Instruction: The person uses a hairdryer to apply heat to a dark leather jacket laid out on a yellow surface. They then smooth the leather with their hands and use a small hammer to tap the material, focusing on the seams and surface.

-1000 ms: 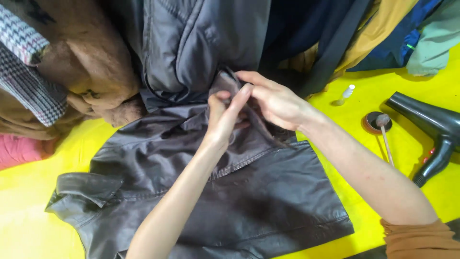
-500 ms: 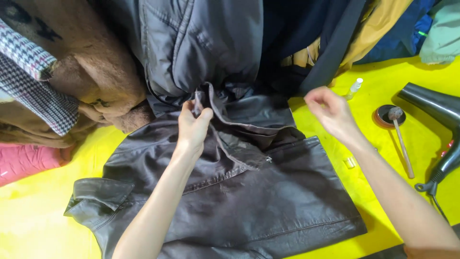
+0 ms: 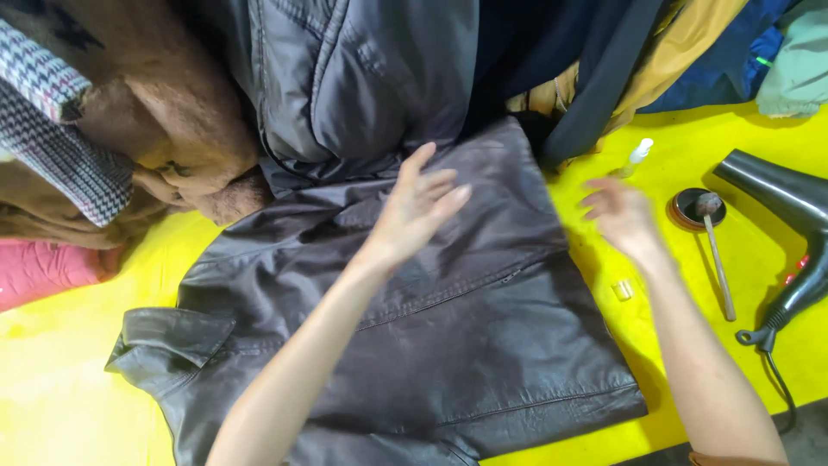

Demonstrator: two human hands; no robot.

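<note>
While the left hand [image 3: 414, 211] rests spread-fingered on the jacket [image 3: 448, 345], the blurred right hand [image 3: 623, 217] hovers released; a small white bottle [image 3: 636, 155] lies just beyond its fingertips.

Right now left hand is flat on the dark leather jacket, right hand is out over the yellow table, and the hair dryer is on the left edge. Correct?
Not quite. The hair dryer lies at the right edge, not the left; the head view shows it. The rest stands: the left hand is spread on the dark leather jacket, and the right hand is over the yellow table, empty.
</note>
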